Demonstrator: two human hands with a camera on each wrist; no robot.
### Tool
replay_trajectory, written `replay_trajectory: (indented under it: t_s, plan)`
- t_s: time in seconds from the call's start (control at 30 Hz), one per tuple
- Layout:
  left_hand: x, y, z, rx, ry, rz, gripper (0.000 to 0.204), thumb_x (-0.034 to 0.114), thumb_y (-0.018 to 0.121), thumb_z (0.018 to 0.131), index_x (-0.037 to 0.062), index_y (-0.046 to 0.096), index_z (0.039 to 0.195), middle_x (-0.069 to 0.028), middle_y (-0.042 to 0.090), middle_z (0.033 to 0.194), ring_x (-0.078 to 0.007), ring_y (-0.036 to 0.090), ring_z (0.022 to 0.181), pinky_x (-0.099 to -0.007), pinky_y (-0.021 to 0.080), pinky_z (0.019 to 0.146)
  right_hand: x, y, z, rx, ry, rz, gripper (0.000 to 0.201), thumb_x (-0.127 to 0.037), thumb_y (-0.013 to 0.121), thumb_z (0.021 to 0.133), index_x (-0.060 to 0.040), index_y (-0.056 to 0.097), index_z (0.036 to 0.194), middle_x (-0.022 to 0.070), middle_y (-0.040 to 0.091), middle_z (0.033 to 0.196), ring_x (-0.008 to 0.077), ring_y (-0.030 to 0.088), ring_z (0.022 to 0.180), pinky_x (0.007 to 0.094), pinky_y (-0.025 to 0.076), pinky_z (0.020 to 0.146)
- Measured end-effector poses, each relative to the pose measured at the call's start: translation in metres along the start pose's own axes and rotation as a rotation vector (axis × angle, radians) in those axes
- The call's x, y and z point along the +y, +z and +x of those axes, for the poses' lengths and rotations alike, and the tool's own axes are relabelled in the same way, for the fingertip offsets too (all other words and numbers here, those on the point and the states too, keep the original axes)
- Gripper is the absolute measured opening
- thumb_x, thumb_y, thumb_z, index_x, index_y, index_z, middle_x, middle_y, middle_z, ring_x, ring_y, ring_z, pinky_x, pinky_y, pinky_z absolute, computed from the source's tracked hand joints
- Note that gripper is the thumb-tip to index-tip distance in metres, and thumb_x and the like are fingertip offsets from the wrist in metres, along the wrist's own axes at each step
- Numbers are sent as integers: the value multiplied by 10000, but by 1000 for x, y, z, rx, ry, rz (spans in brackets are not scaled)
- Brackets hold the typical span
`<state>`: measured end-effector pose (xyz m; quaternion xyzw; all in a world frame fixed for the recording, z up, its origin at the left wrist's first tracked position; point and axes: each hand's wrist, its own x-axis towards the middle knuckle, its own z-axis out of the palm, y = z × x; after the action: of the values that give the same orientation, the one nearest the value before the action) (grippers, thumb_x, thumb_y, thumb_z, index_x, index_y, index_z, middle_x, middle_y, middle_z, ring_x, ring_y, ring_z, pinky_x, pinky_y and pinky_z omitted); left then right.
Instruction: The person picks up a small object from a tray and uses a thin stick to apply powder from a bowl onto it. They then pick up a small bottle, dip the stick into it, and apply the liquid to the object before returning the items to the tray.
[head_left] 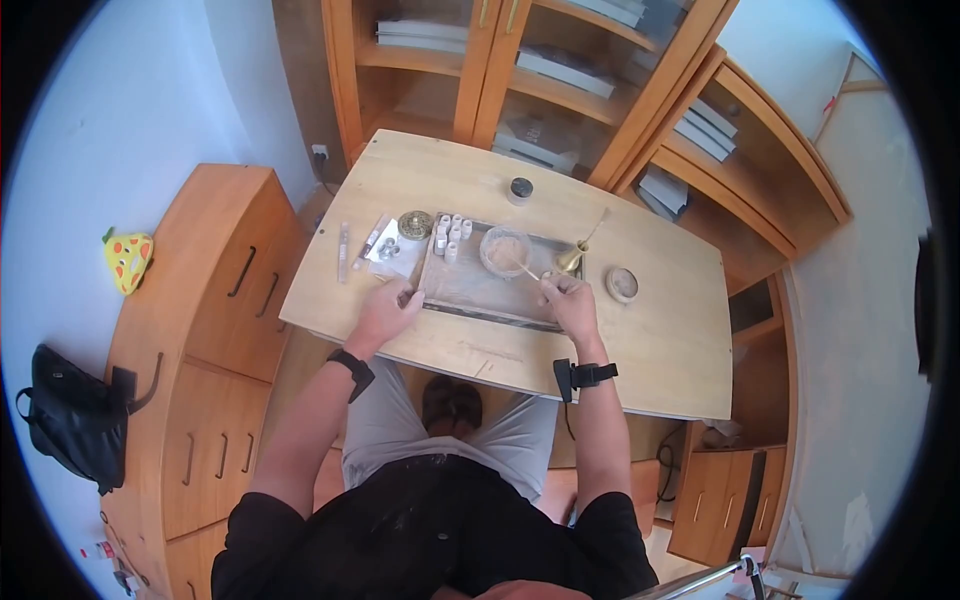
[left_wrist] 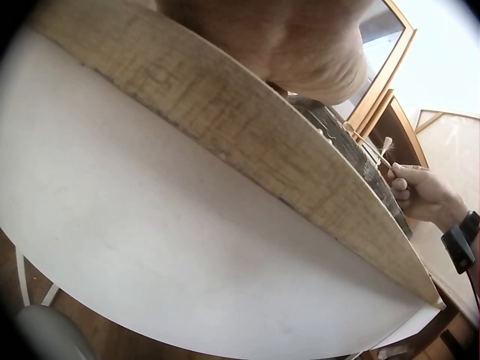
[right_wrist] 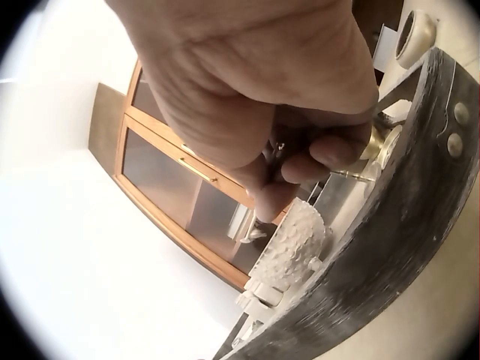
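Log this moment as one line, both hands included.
Right hand: pinches thin stick, angled toward bowl | Left hand: at tray's near left corner, grip unclear | Bowl: on tray, pale contents inside

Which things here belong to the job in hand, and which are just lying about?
Likely for the job:
stick, held in the right hand
bowl, by its tip
tray, left hand near its corner

Apparently just lying about:
black bag
yellow toy
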<state>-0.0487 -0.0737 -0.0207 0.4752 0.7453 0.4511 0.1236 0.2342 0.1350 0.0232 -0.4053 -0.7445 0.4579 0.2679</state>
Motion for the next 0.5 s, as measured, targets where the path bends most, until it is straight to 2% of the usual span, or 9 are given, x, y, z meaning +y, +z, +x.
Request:
replay_trajectory:
  t_s: [0.07,0.17,0.27,0.37,0.5]
  plan:
    - [0,1,0,3,1,10,256,238,755,887,-2,678,846,-158,678,733,-283,664,648,-379,533,636,-7,4,-4,-31,-53,-21,196,-170,722,945,17,782,944,54,711,734,117,623,671,305,502,636]
    - [3,-2,0,6,-4,30,256,240,760,883,-2,685,847,-163,684,739,-289,672,655,-378,537,639,-30,15,-14,-86,-52,-204,194,-188,728,934,-4,782,956,107,735,769,189,680,693,339,529,671]
    - [5,-4,-1,7,-5,18,257,241,764,879,-2,691,845,-166,686,742,-295,675,657,-380,540,641,-28,37,-9,-54,-187,-329,171,-202,741,912,-47,786,969,165,744,841,296,719,756,391,557,726]
    - [2,-3,-1,17,4,4,257,242,767,879,-2,692,842,-164,686,741,-294,673,653,-381,540,641,-34,55,-6,-2,-251,-479,150,-204,750,890,-90,795,977,184,740,894,360,714,820,426,565,766]
    - [2,-1,0,28,14,-10,257,242,769,880,1,687,842,-159,687,740,-291,672,650,-381,542,640,-36,64,-3,-81,-347,-518,135,-183,756,883,-88,793,972,182,733,899,367,697,854,427,557,800]
